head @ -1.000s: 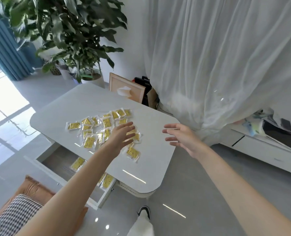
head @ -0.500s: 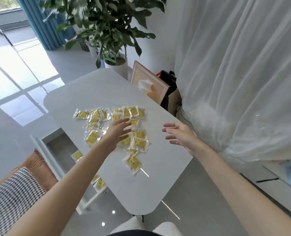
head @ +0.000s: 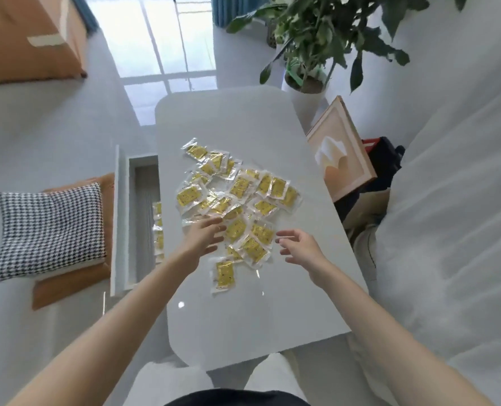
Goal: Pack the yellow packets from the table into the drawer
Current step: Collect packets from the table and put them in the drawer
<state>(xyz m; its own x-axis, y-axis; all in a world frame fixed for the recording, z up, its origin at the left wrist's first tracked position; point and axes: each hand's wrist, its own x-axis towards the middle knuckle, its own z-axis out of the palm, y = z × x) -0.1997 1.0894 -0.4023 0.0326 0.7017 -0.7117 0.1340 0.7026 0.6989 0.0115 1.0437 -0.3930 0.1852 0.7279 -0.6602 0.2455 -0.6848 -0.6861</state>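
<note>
Several yellow packets [head: 239,187] in clear wrappers lie in a loose heap in the middle of the white table [head: 243,317]. One packet [head: 224,273] lies apart, nearest to me. At the table's left side the white drawer [head: 119,218] stands pulled out, and a few packets [head: 158,227] show inside it by the table edge. My left hand [head: 204,238] reaches over the near left part of the heap with fingers spread, holding nothing. On the heap's near right side hovers my right hand [head: 300,249], fingers loosely curved and empty.
A houndstooth cushion [head: 50,230] on an orange cushion lies on the floor left of the drawer. A potted plant [head: 308,39] stands beyond the table, a framed picture [head: 341,159] leans at its right, and a white curtain [head: 454,200] hangs on the right.
The camera has swung so the table now runs straight away from me. Both hands have drawn closer to the near end of the heap; neither has taken hold of a packet.
</note>
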